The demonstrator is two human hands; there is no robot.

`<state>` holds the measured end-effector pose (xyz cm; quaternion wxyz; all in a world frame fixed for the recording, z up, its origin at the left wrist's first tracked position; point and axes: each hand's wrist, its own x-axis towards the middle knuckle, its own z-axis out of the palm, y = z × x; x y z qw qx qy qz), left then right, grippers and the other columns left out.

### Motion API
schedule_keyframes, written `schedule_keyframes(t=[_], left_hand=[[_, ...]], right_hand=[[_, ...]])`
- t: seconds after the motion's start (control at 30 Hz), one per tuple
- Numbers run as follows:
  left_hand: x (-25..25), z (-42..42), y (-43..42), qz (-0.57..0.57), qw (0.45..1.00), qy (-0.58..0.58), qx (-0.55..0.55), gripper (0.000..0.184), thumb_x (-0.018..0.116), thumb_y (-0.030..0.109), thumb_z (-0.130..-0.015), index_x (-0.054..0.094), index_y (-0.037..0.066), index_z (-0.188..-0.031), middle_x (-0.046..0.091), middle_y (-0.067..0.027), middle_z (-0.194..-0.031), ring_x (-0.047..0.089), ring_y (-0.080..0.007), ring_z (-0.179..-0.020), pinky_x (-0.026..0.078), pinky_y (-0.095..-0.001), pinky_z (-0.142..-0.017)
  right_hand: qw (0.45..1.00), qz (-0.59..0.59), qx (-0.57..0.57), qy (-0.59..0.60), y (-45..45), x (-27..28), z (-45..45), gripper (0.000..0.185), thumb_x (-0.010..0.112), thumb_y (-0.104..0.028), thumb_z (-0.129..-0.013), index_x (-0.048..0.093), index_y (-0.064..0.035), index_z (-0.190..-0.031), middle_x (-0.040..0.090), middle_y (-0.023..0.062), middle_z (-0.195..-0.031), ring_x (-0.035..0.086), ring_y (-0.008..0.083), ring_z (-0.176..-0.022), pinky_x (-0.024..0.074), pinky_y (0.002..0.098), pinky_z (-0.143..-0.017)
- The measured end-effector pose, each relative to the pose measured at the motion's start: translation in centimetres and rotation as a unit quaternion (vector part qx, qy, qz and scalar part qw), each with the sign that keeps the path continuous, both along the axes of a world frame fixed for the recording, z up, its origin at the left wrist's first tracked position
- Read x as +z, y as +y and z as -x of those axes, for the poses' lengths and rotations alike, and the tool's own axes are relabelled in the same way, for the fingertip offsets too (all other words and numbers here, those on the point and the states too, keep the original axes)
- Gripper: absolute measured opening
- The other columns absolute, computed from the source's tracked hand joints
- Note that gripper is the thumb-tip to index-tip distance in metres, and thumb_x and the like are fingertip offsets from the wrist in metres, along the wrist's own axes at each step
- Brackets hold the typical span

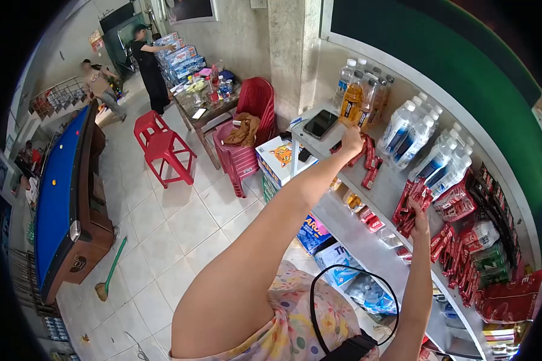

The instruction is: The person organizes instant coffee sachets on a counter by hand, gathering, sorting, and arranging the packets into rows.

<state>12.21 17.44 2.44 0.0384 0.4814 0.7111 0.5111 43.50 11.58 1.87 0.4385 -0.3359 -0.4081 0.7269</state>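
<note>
My left hand (351, 139) reaches over the top shelf with its fingers curled, close to a bottle of orange drink (351, 97) and a dark phone (321, 124). What it grips, if anything, is hidden. Loose red stick packets (370, 162) lie on the shelf just beneath it. In my right hand (420, 221) is a bunch of red stick packets (409, 201), held at the shelf's front. More red sticks (461, 256) are heaped to the right of that hand. Clear bottles with blue labels (413, 139) stand behind, between the two hands.
Drink bottles and packs fill the lower shelves (343, 219). Red stacked chairs (247, 144), a red stool (164, 147) and a cluttered table (208, 105) stand to the left. A blue pool table (63, 180) is farther left. Two people are at the back; one touches stacked packs (183, 57).
</note>
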Motion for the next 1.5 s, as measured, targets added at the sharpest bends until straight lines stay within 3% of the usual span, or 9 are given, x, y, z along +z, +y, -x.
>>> schedule_keyframes(t=[0.23,0.37,0.43,0.57,0.7,1.1,1.3,1.37,1.5], left_hand=[[-0.3,-3.1,-3.6,-0.234,0.966,0.072,-0.078,0.028,0.063,0.005,-0.07,0.053,0.004,-0.097,0.054,-0.014,-0.09,0.049,-0.0298,-0.09,0.039,-0.0395,-0.081],[3.5,-6.4,-8.4,0.185,0.831,-0.401,-0.339,0.035,0.06,0.036,-0.083,0.055,0.01,-0.106,0.059,-0.0032,-0.103,0.054,-0.0135,-0.094,0.044,-0.0382,-0.078],[4.9,-7.7,-10.3,0.221,0.719,-0.547,-0.367,0.042,0.054,0.047,-0.084,0.054,0.014,-0.11,0.057,-0.0036,-0.109,0.053,-0.0152,-0.099,0.043,-0.0409,-0.081],[4.3,-7.6,-10.3,0.168,0.732,-0.577,-0.322,0.041,0.055,0.046,-0.084,0.054,0.014,-0.111,0.057,-0.0028,-0.105,0.053,-0.0159,-0.095,0.043,-0.0408,-0.078],[2.4,-5.2,-9.8,0.098,0.78,-0.519,-0.336,0.026,0.069,0.021,-0.076,0.059,0.007,-0.096,0.06,0.0003,-0.085,0.053,-0.0091,-0.079,0.04,-0.0239,-0.071],[3.3,6.0,-8.3,0.125,0.95,-0.196,-0.21,0.037,0.071,0.016,-0.073,0.053,0.001,-0.102,0.06,-0.0056,-0.083,0.054,-0.0094,-0.059,0.045,-0.0241,-0.051],[1.6,4.7,-5.1,0.065,0.96,-0.104,-0.25,0.048,0.07,0.012,-0.072,0.046,0.001,-0.113,0.059,-0.0159,-0.104,0.056,-0.0228,-0.096,0.042,-0.0301,-0.085],[-0.6,4.2,-2.8,0.071,0.983,0.057,-0.157,0.066,0.07,0.03,-0.069,0.038,0.006,-0.122,0.055,-0.018,-0.111,0.051,-0.0361,-0.105,0.041,-0.0384,-0.09],[0.3,2.7,-4.0,0.23,0.945,0.192,-0.133,0.072,0.061,0.048,-0.074,0.033,0.017,-0.133,0.026,-0.02,-0.137,0.019,-0.0408,-0.128,0.028,-0.049,-0.1]], right_hand=[[0.999,0.024,-0.021,0.017,-1.7,2.1,1.9,0.022,0.064,-0.01,-0.079,0.059,-0.0052,-0.1,0.063,0.0032,-0.089,0.062,0.0161,-0.076,0.0532,0.0295,-0.067],[0.995,0.057,-0.01,0.079,-2.4,4.4,6.4,0.019,0.061,-0.011,-0.082,0.059,-0.004,-0.099,0.063,0.0048,-0.09,0.062,0.0174,-0.075,0.0536,0.031,-0.068],[0.996,0.04,0.014,0.079,-1.7,4.1,8.2,0.019,0.06,-0.01,-0.082,0.058,-0.0027,-0.1,0.063,0.0059,-0.091,0.062,0.018,-0.077,0.0533,0.0319,-0.069],[0.998,0.007,-0.003,0.068,-0.8,3.5,10.8,0.022,0.059,-0.008,-0.082,0.058,-0.0007,-0.103,0.063,0.0076,-0.093,0.062,0.0196,-0.079,0.0523,0.0327,-0.073],[0.999,-0.013,-0.043,0.013,-1.1,3.5,12.0,0.022,0.061,-0.005,-0.079,0.058,-0.0012,-0.101,0.063,0.0083,-0.09,0.062,0.0209,-0.077,0.0532,0.0341,-0.068],[0.964,-0.052,-0.146,-0.215,-0.6,4.1,8.2,0.018,0.072,-0.008,-0.068,0.063,0.0026,-0.08,0.063,0.0073,-0.072,0.06,0.0161,-0.059,0.0511,0.0309,-0.051],[0.891,-0.071,-0.119,-0.432,2.3,-0.3,8.2,0.037,0.076,-0.027,-0.061,0.065,0.0026,-0.079,0.064,0.0111,-0.074,0.062,0.0192,-0.064,0.0499,0.032,-0.057],[0.843,-0.095,-0.108,-0.519,1.8,-0.2,8.7,0.048,0.077,-0.038,-0.056,0.065,0.0028,-0.079,0.065,0.0147,-0.077,0.064,0.0232,-0.07,0.0507,0.0338,-0.063],[0.784,-0.152,-0.089,-0.595,2.2,1.1,9.5,0.059,0.075,-0.046,-0.057,0.063,0.0031,-0.087,0.063,0.02,-0.092,0.062,0.0302,-0.086,0.0491,0.0382,-0.076]])
